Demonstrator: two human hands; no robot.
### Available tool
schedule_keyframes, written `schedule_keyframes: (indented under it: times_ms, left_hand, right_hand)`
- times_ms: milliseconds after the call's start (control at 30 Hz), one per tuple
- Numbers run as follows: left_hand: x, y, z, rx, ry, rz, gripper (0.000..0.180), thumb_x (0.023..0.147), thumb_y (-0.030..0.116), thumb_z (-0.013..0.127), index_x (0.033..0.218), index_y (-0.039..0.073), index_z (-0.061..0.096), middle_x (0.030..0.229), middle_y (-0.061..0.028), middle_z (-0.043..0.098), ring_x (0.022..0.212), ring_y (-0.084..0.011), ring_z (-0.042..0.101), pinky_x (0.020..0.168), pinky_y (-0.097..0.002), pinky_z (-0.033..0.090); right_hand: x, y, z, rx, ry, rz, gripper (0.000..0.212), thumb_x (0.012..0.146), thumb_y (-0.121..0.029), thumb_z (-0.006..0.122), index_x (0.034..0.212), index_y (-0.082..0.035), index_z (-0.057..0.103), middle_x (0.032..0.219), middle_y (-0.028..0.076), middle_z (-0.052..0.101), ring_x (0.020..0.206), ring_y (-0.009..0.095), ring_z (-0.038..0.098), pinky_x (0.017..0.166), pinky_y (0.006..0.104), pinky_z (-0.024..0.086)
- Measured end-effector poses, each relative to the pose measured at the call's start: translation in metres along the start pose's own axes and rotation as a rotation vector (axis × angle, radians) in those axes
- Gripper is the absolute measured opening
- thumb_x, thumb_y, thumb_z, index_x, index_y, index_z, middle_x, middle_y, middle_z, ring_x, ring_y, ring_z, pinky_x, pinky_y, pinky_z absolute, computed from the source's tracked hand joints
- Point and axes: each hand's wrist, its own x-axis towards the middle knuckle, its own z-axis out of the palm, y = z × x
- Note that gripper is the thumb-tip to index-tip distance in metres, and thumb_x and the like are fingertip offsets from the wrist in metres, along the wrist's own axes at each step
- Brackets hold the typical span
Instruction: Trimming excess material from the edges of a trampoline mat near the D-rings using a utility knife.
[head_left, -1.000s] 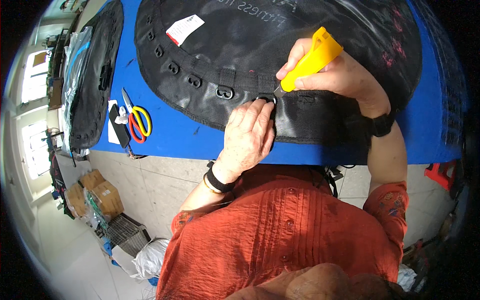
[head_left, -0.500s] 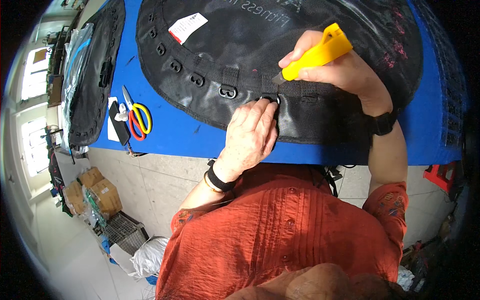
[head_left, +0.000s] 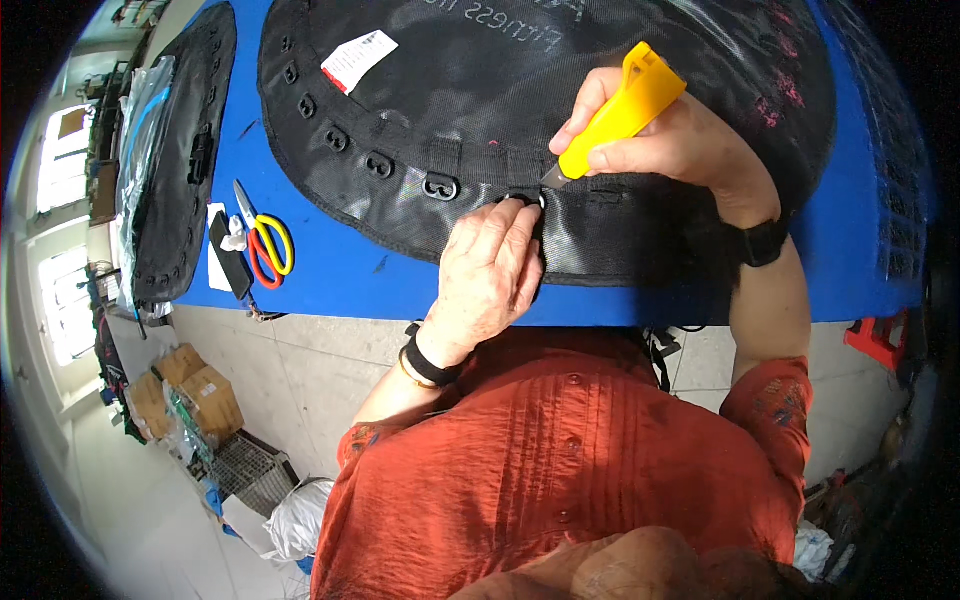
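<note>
A round black mesh mat (head_left: pixel 400 80) with a webbing-trimmed border lies in front of me. Along the border sit several black plastic double-loop rings (head_left: pixel 440 187), held by webbing tabs. My left hand (head_left: pixel 490 262) has its fingers pressed together over one such ring (head_left: pixel 522 194), mostly hidden beneath the fingertips. In my right hand (head_left: pixel 665 150) is a yellow utility knife (head_left: pixel 620 110), its blade out. The blade tip points down at the webbing tab just beside that ring, close to my left fingertips. A white label (head_left: pixel 358 62) is on the mat at upper left.
Red-and-yellow-handled scissors (head_left: pixel 265 240) lie on the blue tabletop (head_left: pixel 330 270) at left, beside a black strip (head_left: pixel 230 255). Beyond them is another black mat (head_left: pixel 185 150), partly under clear plastic. Cardboard boxes (head_left: pixel 205 395) stand on the floor at lower left, a red stool (head_left: pixel 875 340) at right.
The knife blade has come down and left, nearer the ring under my left fingers. The whole scene has shifted slightly left in view. Both hands keep their holds.
</note>
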Motion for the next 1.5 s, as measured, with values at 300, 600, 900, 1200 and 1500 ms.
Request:
schedule_keyframes:
  times_ms: [300,600,900,1200,1500]
  left_hand:
    - [0.0003,-0.0012,-0.0015,0.002,-0.005,0.014,0.05,0.082,0.003,0.078,0.131,-0.002,0.068,0.126,-0.0178,0.066,0.109,-0.035,0.067,0.097,-0.0446,0.055]
    - [-0.0001,-0.0004,-0.001,-0.008,-0.011,-0.006,0.05,0.082,0.002,0.077,0.131,-0.001,0.068,0.126,-0.0172,0.067,0.111,-0.0358,0.067,0.099,-0.0456,0.055]
    - [0.0001,-0.0021,-0.0012,0.014,-0.012,0.026,0.051,0.083,0.005,0.079,0.132,-0.003,0.068,0.127,-0.0189,0.065,0.109,-0.0344,0.067,0.097,-0.0441,0.055]
    - [-0.001,-0.002,0.0007,-0.005,-0.008,0.002,0.05,0.083,0.003,0.077,0.132,-0.001,0.068,0.126,-0.0177,0.067,0.111,-0.0362,0.066,0.099,-0.0458,0.055]
    - [0.0005,-0.0021,-0.0018,0.017,-0.024,0.029,0.051,0.084,0.006,0.078,0.132,-0.004,0.067,0.127,-0.0187,0.065,0.11,-0.0343,0.067,0.098,-0.0443,0.054]
  right_hand:
    - [0.0007,0.0042,0.0023,0.055,0.006,0.009,0.027,0.087,-0.009,0.082,0.111,-0.005,0.07,0.11,0.008,0.081,0.106,0.019,0.076,0.096,0.0347,0.059]
    - [0.0012,0.0022,0.003,0.029,-0.015,0.009,0.026,0.086,-0.008,0.08,0.11,-0.006,0.07,0.111,0.011,0.08,0.108,0.021,0.077,0.098,0.0359,0.059]
    - [0.0009,0.0002,0.0026,0.026,-0.023,0.02,0.026,0.088,-0.009,0.08,0.111,-0.006,0.07,0.111,0.011,0.08,0.109,0.021,0.077,0.098,0.0361,0.06]
    - [0.0,-0.0003,0.0034,0.034,-0.016,0.049,0.026,0.088,-0.01,0.082,0.11,-0.005,0.069,0.11,0.009,0.08,0.107,0.019,0.076,0.097,0.035,0.059]
    - [0.0007,0.0045,0.0052,0.055,-0.019,0.006,0.026,0.089,-0.008,0.081,0.112,-0.005,0.068,0.112,0.009,0.08,0.109,0.019,0.075,0.098,0.0346,0.058]
